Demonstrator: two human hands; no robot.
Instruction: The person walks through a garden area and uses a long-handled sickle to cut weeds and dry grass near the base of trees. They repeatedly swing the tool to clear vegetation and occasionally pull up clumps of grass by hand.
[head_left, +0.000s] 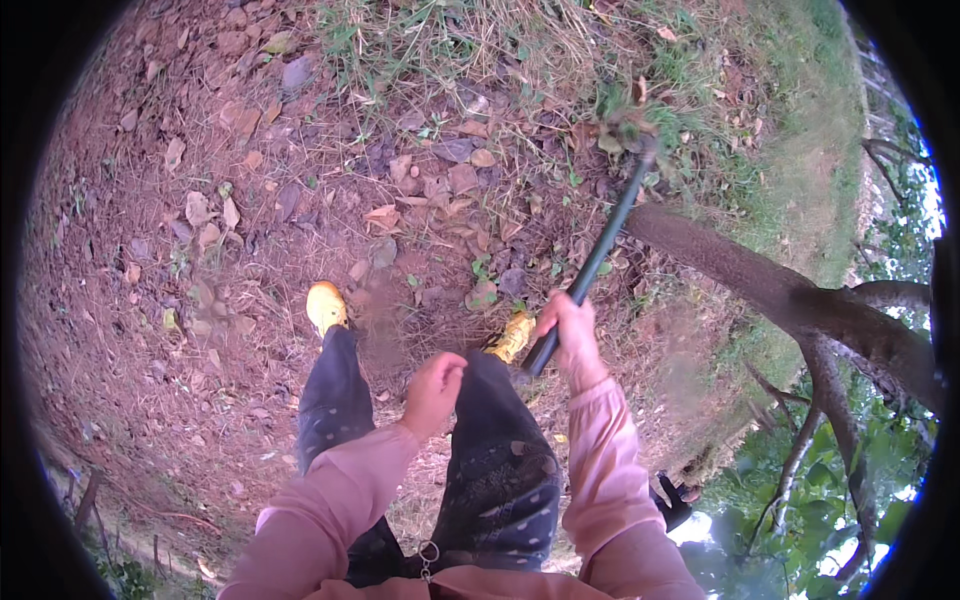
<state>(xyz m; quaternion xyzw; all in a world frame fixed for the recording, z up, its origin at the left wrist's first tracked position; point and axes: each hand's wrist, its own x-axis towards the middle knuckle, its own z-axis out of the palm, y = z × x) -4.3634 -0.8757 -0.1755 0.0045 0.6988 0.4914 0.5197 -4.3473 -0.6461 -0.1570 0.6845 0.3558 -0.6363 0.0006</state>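
My right hand (571, 330) grips a dark green tool handle (604, 251) near its lower end. The handle slants up and to the right, and its far end lies over grass by the base of a tree. Blur and grass hide the tool's head there, so I cannot tell its kind. My left hand (435, 394) hangs over my right knee, apart from the handle. Its fingers are curled in, and nothing shows in them. Yellow shoes (326, 306) are on my feet, on reddish soil strewn with dry leaves (384, 217).
A tree trunk (720, 262) leans in from the right, close to the handle, and splits into thick branches (844, 427). Grass (450, 45) and dry straw cover the ground ahead. Leafy foliage (757, 480) hangs at the lower right. A stone (298, 73) lies at the upper left.
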